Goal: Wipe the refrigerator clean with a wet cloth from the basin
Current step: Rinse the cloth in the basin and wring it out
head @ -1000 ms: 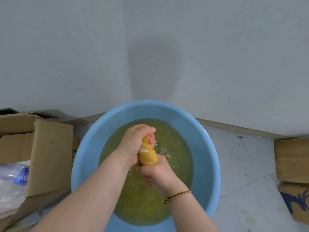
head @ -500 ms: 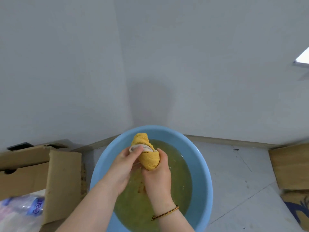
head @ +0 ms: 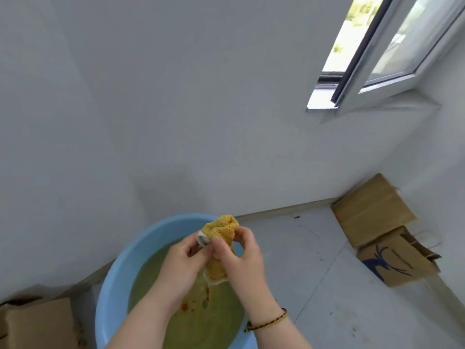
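Grey wall behind the blue basin [head: 113, 280]; above it, left hand [head: 180, 263] and right hand [head: 242, 258] clench the soggy, limp yellow cloth [head: 220, 234] — best gripped bunched mid-roll.

Both hands [head: 214, 260] on cloth [head: 220, 238] above basin [head: 113, 285]

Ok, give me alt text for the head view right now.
Both hands, left hand and right hand, grip a wrung yellow cloth above a blue basin of murky greenish water on the floor. Cardboard boxes sit by the wall under an open window.
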`<move>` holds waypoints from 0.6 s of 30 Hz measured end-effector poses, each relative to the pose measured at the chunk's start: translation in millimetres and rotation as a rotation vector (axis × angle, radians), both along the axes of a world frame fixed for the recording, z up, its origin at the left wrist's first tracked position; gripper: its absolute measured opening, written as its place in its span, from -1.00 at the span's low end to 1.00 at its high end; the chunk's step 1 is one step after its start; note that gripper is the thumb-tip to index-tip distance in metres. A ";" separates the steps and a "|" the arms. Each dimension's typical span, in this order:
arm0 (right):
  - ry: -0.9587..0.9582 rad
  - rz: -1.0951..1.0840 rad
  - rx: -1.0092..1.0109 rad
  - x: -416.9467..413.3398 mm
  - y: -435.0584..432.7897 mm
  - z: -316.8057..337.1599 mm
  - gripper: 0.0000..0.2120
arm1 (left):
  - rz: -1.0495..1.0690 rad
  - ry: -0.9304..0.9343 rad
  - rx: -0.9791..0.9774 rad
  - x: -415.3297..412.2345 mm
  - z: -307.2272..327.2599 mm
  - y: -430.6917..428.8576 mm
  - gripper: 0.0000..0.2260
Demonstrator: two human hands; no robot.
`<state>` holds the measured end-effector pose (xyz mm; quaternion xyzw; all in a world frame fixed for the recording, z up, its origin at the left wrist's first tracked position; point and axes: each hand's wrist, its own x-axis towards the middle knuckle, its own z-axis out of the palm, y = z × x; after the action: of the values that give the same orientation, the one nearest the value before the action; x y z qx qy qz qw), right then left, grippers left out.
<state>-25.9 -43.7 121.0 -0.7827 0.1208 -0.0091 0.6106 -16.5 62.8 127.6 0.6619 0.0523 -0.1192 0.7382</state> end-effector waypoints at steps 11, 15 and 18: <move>-0.243 -0.257 0.131 -120.1 -94.7 83.7 -0.83 | -0.222 -0.209 -0.073 -78.3 76.7 -86.6 -0.83; -0.197 -0.269 0.108 -210.1 -116.4 98.9 -0.58 | -0.413 -0.273 -0.063 -151.1 98.5 -123.4 -0.78; -0.162 -0.482 0.087 -280.2 -140.2 110.6 -0.81 | -0.599 -0.236 -0.095 -216.7 106.7 -152.6 -0.77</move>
<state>-306.1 -183.9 231.6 -0.7011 0.2549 -0.2117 0.6314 -233.1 -89.8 234.3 0.6218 -0.2362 -0.2557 0.7015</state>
